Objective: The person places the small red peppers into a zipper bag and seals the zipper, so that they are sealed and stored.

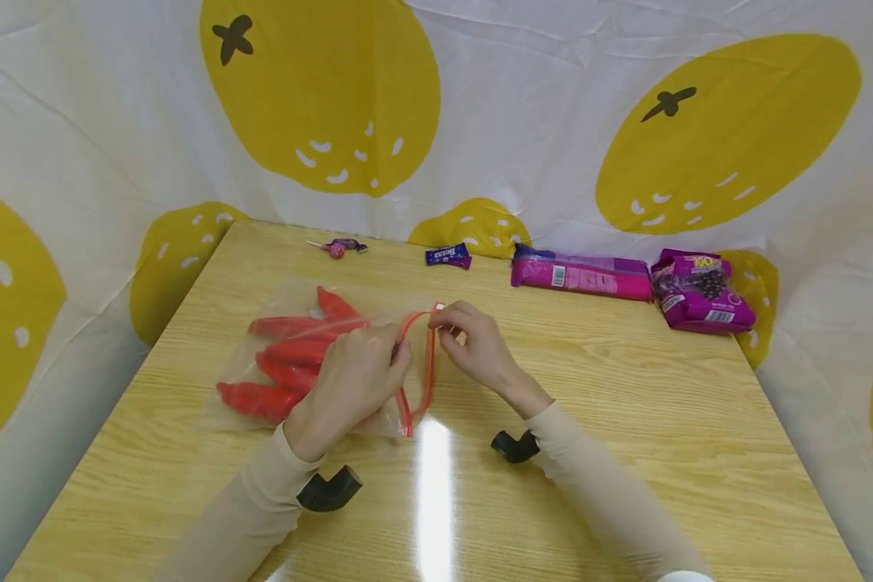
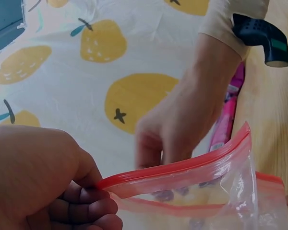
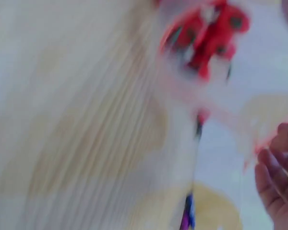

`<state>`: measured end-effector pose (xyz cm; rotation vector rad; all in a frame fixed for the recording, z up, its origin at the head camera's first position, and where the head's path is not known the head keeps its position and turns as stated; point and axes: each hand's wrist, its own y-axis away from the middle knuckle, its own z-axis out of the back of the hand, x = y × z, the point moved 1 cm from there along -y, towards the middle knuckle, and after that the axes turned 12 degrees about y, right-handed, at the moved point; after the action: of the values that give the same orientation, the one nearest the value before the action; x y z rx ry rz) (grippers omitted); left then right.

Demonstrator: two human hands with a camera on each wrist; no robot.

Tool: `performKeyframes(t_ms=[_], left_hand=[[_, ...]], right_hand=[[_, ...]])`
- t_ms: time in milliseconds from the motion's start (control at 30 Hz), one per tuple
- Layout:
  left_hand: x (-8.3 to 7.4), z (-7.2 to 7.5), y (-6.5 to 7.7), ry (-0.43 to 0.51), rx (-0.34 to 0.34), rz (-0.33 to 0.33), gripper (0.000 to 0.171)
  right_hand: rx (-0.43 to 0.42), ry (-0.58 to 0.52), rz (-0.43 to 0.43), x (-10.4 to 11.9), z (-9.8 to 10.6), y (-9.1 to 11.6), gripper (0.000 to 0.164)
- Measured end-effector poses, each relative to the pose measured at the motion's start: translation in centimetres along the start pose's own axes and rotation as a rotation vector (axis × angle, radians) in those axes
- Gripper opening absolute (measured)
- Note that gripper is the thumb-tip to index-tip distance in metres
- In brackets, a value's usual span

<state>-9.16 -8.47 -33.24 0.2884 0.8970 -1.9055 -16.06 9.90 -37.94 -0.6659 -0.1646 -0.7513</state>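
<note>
Nearest: 2 black wrist pieces [image 1: 330, 491], 1 at each sleeve, over bare worktop [image 1: 626, 461]. Beyond, left hand [image 1: 352, 376] pinches the red rim of a clear zip bag [image 1: 406, 416]. Right hand [image 1: 474, 343] pinches the rim's far corner between thumb and fingers. Held at 2 places, the rim strips stand parted; the grip likely keeps a limp mouth in shape. Bag lies toward the worktop's left edge, mouth facing the right edge. Inside: at least 4 red peppers [image 1: 291, 373], loosely heaped, their weight probably steadying the bag.

Along the far edge, left to right: 1 lollipop [image 1: 345, 245], 1 small blue-purple bar [image 1: 448, 256], 1 long purple-pink packet [image 1: 589, 276], 1 purple pouch [image 1: 702, 295] near the far right corner. Apparently set there for elbow room. Pouch contents hard to tell.
</note>
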Motion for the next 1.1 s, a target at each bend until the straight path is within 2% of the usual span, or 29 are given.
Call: performKeyframes(t_ms=[67, 133, 200, 300, 400, 467, 600, 700, 867, 933, 1000, 1033, 1100], left_hand=[[-0.1, 0.0, 0.1, -0.019, 0.016, -0.012, 0.029], [-0.2, -0.1, 0.2, -0.037, 0.030, -0.027, 0.029], [-0.3, -0.1, 0.3, -0.050, 0.034, -0.051, 0.029], [-0.5, -0.1, 0.4, -0.064, 0.023, -0.106, 0.027], [-0.9, -0.1, 0.5, -0.055, 0.036, -0.150, 0.026], [-1.2, -0.1, 0.5, -0.034, 0.069, -0.180, 0.025], [-1.9, -0.1, 0.7, 0.007, 0.116, -0.257, 0.024], [-2.5, 0.2, 0.9, 0.022, 0.107, -0.322, 0.023], [-3.6, 1.5, 1.1, 0.031, 0.062, -0.412, 0.021], [-4.0, 2.3, 1.2, 0.047, 0.056, -0.448, 0.018], [-4.5, 3.1, 1.3, 0.095, 0.065, -0.490, 0.009], [-4.8, 3.5, 1.4, 0.130, 0.061, -0.532, 0.007], [-5.6, 4.3, 1.8, 0.205, 0.049, -0.628, 0.016]], right_hand=[[-0.048, 0.117, 0.096, -1.3, 0.6, 0.6, 0.028], [-0.059, 0.212, 0.185, -2.1, 1.0, 1.1, 0.037], [-0.039, 0.265, 0.251, -2.3, 1.2, 1.4, 0.044], [0.034, 0.326, 0.299, -2.1, 1.2, 1.3, 0.048], [0.108, 0.413, 0.305, -2.0, 1.1, 0.9, 0.042], [0.128, 0.454, 0.304, -2.1, 0.9, 0.8, 0.029], [0.077, 0.456, 0.315, -2.5, 1.5, 1.5, 0.012], [0.004, 0.433, 0.354, -2.2, 3.1, 2.6, 0.015], [-0.082, 0.404, 0.393, -0.1, 7.6, 4.8, 0.007], [-0.103, 0.396, 0.382, 1.1, 9.4, 5.4, 0.005], [-0.126, 0.401, 0.357, 2.2, 11.2, 5.9, 0.011], [-0.138, 0.412, 0.338, 2.7, 11.9, 6.0, 0.014], [-0.165, 0.442, 0.299, 3.5, 13.2, 6.0, 0.018]])
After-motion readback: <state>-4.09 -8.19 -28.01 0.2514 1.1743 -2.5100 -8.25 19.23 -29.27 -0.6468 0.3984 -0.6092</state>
